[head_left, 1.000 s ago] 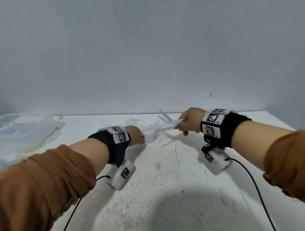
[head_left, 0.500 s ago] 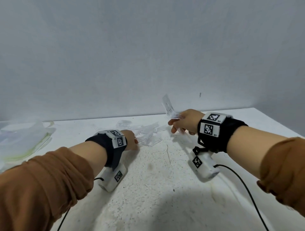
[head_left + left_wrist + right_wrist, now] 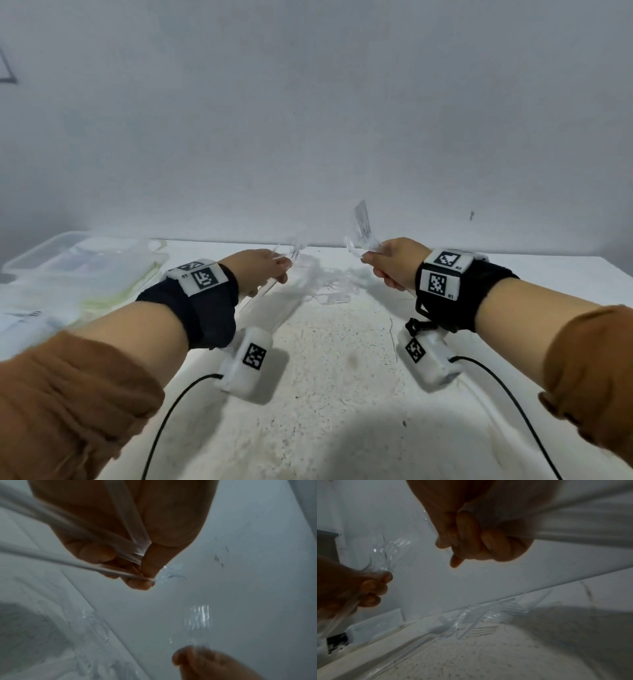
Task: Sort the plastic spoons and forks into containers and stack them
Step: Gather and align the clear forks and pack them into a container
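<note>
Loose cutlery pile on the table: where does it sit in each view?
Head: loose cutlery pile at centre, between the two hands.
Left wrist: blurred clear pieces at the bottom left, likely the pile.
Right wrist: lower centre, against the wall.
Shared landmark: the table's back edge.

Two hands raised side by side over a desk, cutlery heaped behind them and containers off to the left.

The left hand (image 3: 263,270) and right hand (image 3: 394,263) are held above the desk (image 3: 342,377), each gripping clear cutlery that points up and away. Between and just behind them, a pile of forks and spoons (image 3: 329,284) lies on the desk near the wall (image 3: 308,120). The containers (image 3: 78,267) sit at the far left edge, beside the left forearm.
</note>
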